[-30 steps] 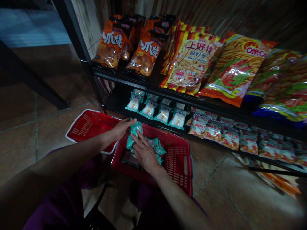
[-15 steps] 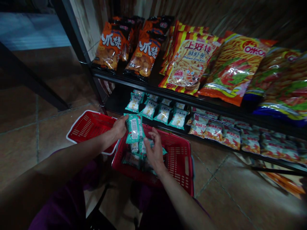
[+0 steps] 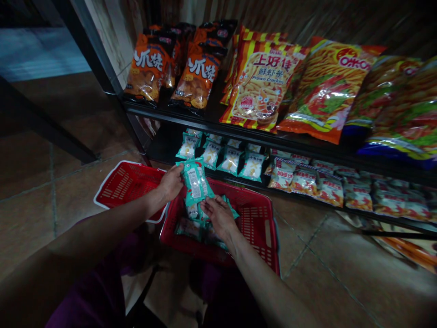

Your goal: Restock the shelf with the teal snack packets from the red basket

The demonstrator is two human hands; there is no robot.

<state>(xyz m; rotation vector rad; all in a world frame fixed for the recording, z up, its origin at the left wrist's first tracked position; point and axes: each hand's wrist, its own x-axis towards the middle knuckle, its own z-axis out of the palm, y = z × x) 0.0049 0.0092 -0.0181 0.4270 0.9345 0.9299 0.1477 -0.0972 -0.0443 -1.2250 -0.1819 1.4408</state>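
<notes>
A small teal snack bag (image 3: pixel 195 181) is held up over the right-hand red basket, its label side facing me. My left hand (image 3: pixel 171 182) grips the bag by its upper left edge. At its lower right corner, the fingers of my right hand (image 3: pixel 220 215) are closed on the wrapper. Below them, several more teal snack bags (image 3: pixel 190 228) lie in the red shopping basket (image 3: pixel 257 200), partly covered by my right hand.
A second red basket (image 3: pixel 118 182) stands at the left. On the lower shelf are teal bags (image 3: pixel 251 166) and white-and-red snack bags (image 3: pixel 305 186). Larger bags, orange-and-black ones (image 3: pixel 194 75) and prawn crackers (image 3: pixel 264 86) among them, stand on the shelf above. A black shelf post (image 3: pixel 99 59) rises at left.
My right hand has come up to the held bag's lower corner and its fingers have closed there. The bag has tilted slightly and shifted a little right.
</notes>
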